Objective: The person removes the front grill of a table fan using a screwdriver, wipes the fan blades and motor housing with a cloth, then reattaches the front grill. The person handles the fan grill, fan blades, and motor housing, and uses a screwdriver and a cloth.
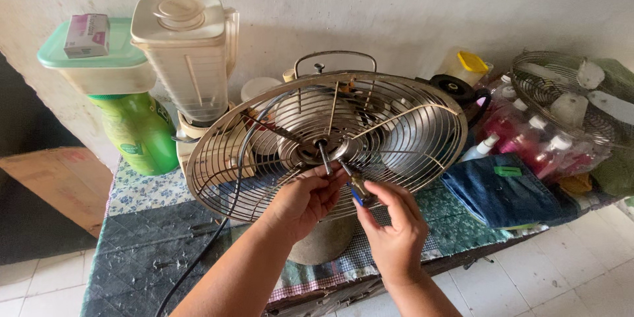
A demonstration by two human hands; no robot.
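**Both hands at the hub of the fan guard**

Far left on the table stands a green bottle (139,132) with a lidded tub (99,66) on top, and next to it a cream blender (188,53). A black cord (228,214) runs down across the patterned table cloth (142,238).

The round wire fan guard (327,142) stands upright in the middle, facing me. My left hand (304,201) is curled against the lower wires just under the hub, fingertips pinched near the bare shaft (323,157) that pokes out of the centre. My right hand (393,224) is closed around a small brass-coloured part with a blue bit (356,190), holding it just below and right of the hub.

I judge I am fitting or freeing something at the centre. The next move calls for a steady guard and a fine, lined-up twist.

To the right lie folded denim (498,191), bagged spray bottles (541,145) and a second wire guard (564,96).
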